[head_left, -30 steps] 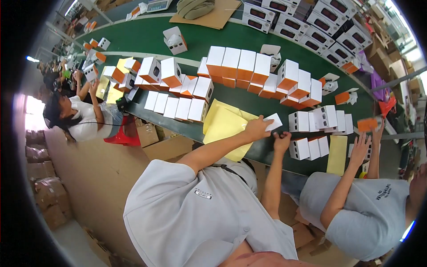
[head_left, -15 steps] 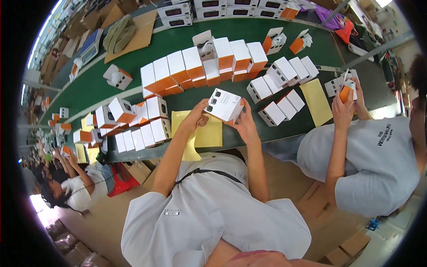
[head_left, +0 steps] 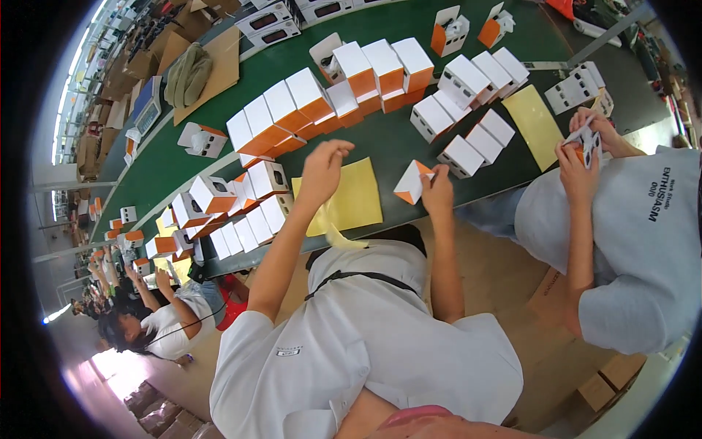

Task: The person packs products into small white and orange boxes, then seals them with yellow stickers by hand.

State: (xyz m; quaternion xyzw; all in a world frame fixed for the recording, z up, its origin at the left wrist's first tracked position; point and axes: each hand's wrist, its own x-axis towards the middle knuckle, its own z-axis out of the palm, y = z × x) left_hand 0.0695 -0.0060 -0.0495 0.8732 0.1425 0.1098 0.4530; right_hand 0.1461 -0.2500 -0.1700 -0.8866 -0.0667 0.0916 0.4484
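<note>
My right hand (head_left: 438, 193) grips a small white and orange carton (head_left: 412, 182) by its right side, low over the green table near its front edge. My left hand (head_left: 326, 167) is raised away from the carton, with its fingers loosely bent and apart and nothing seen in them. Below it lies a yellow sheet (head_left: 362, 197). A curled yellow strip (head_left: 342, 239), blurred, hangs at the table edge beside my left forearm. Ahead of my hands stands a long row of white and orange cartons (head_left: 281, 104), some stacked.
More cartons stand to the left (head_left: 212, 194) and to the right (head_left: 462, 156). Several open cartons, such as one (head_left: 449, 32) at the back, hold white wrapping. A co-worker's hands (head_left: 583, 157) hold a carton at the right, near another yellow sheet (head_left: 531, 126).
My two hands have parted. The carton has left my left hand and moved right and down in my right hand, turned to show another face. My left hand has risen slightly. The view has shifted.
</note>
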